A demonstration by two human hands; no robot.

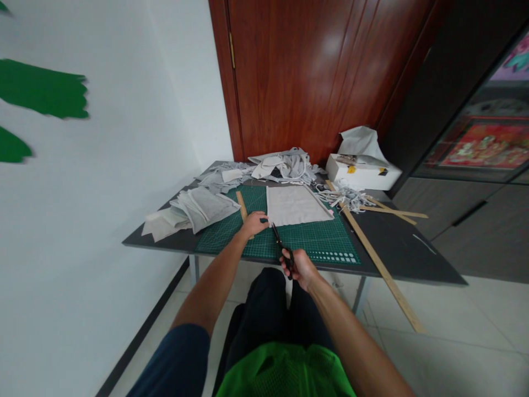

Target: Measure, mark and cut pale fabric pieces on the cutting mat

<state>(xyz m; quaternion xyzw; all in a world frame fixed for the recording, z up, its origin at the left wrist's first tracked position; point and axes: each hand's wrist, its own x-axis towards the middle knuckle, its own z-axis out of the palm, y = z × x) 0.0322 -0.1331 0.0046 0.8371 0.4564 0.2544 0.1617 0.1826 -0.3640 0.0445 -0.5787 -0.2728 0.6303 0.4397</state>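
Observation:
A light grey fabric piece (295, 205) with folded edges lies flat on the green cutting mat (297, 237). At its lower left corner, my left hand (255, 224) pinches the corner between thumb and finger. My right hand (301, 267) is closed round the handles of black scissors (279, 240). The scissor tips point up at that same corner, close to my left fingertips; whether they touch the fabric is too small to tell. A short wooden ruler (242, 205) lies on the mat, partly hidden under my left hand.
Folded grey cloths (206, 208) lie at the left, and a heap of scraps (285, 166) at the back. A white box (359, 173), thin strips (349, 196) and a long wooden ruler (378, 262), overhanging the dark table's (417, 259) front edge, are on the right.

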